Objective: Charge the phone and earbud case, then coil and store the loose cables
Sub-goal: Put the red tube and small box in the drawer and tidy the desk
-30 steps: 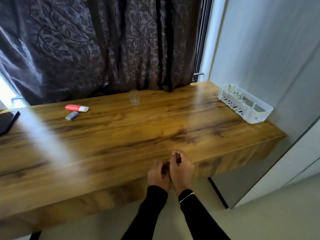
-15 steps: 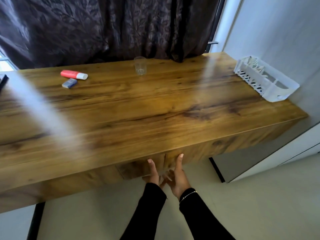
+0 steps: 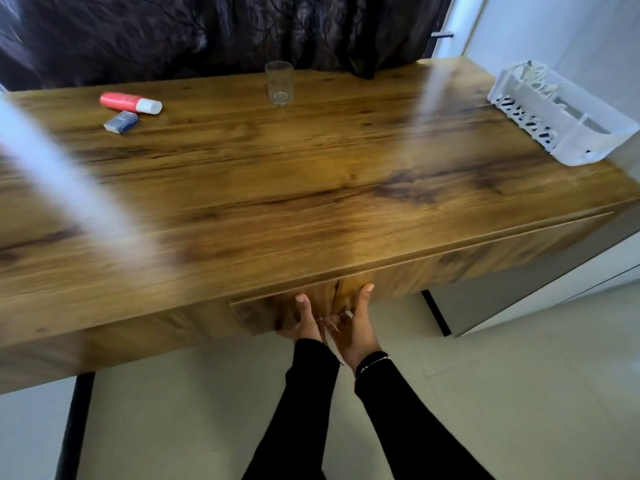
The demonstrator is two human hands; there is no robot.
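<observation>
Gripping the lower edge of a wooden drawer front (image 3: 298,308) set under the counter (image 3: 311,188), both hands are seen side by side at the near edge. The left hand (image 3: 304,323) is hooked beneath the panel with its thumb laid up against the wood; the right hand (image 3: 356,327) is placed just beside it, thumb likewise pressed upward on the front, while the remaining fingers of both are curled out of sight under the edge. The drawer front is shown slightly proud of the counter's face. A thin bracelet (image 3: 372,363) is worn on the right wrist, and black sleeves (image 3: 408,420) cover both arms. No phone or earbud case can be made out. In the white basket (image 3: 568,133) at the far right of the counter, pale cables (image 3: 540,86) are held loosely. Farther back, a clear glass (image 3: 279,83) is stood upright near the dark curtain (image 3: 207,32). At the far left, a red tube with a white cap (image 3: 130,102) is laid just beside a small blue-grey block (image 3: 121,121).
</observation>
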